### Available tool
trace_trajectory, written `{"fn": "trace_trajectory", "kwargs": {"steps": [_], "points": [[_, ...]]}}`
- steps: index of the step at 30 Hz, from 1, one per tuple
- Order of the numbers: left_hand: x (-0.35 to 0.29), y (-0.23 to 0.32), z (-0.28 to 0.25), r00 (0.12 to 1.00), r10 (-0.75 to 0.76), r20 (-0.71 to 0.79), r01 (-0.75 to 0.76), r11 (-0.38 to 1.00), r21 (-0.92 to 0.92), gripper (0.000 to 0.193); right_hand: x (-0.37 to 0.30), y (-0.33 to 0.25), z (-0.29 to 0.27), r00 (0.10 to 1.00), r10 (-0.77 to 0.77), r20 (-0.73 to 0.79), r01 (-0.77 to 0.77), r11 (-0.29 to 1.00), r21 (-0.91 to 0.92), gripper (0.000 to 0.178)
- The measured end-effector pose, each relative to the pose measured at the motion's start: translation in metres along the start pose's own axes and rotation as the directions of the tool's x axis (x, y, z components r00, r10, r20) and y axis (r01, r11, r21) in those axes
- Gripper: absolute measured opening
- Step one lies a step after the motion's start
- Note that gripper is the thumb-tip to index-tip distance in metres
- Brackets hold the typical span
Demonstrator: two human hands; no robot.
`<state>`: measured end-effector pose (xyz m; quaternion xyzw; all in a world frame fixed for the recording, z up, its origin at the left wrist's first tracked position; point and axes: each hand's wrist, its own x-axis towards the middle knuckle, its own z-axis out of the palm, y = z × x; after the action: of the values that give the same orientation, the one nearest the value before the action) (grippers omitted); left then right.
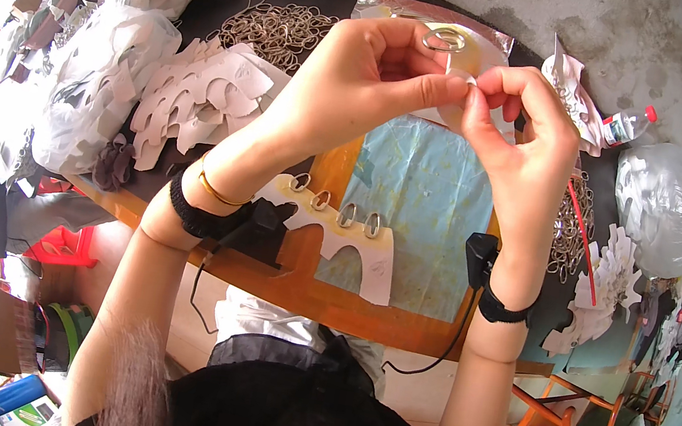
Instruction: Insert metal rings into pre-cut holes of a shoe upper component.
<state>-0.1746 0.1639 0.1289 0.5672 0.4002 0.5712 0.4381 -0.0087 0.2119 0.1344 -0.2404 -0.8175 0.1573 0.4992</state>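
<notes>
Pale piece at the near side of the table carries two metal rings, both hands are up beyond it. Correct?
Ring count is wrong: the head view shows four metal rings on the pale piece, not two. The rest holds: it lies at the near side of the table, with left hand and right hand up beyond it.

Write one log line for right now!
left hand: pinching white piece | right hand: pinching white piece | metal ring: at left hand
</notes>
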Motion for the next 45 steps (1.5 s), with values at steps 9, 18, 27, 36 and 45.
{"fn": "trace_trajectory", "kwargs": {"steps": [9,18,27,36,45], "points": [[0.001,-0.006,0.0,0.993,0.093,-0.078,-0.108,0.972,-0.21,0.016,0.004,-0.002,-0.001,0.996,-0.084,-0.036,0.085,0.996,0.018,0.014],[0.001,-0.009,-0.001,0.996,0.087,-0.02,-0.089,0.988,-0.13,0.014,-0.005,-0.007,-0.002,0.957,0.264,0.121,-0.282,0.944,0.172,0.014],[0.009,-0.026,-0.016,0.923,0.08,0.375,0.176,0.781,-0.599,0.034,-0.009,0.002,0.001,0.817,0.302,0.491,-0.573,0.329,0.75,0.014],[0.003,-0.011,-0.002,0.999,0.009,-0.045,-0.013,0.996,-0.088,0.026,-0.003,0.001,0.001,0.939,0.291,0.182,-0.342,0.84,0.421,0.014],[0.002,-0.001,-0.003,0.998,0.011,0.061,-0.011,1.0,-0.001,0.027,-0.005,-0.001,0.003,0.94,0.325,0.106,-0.339,0.846,0.412,0.018]]}}
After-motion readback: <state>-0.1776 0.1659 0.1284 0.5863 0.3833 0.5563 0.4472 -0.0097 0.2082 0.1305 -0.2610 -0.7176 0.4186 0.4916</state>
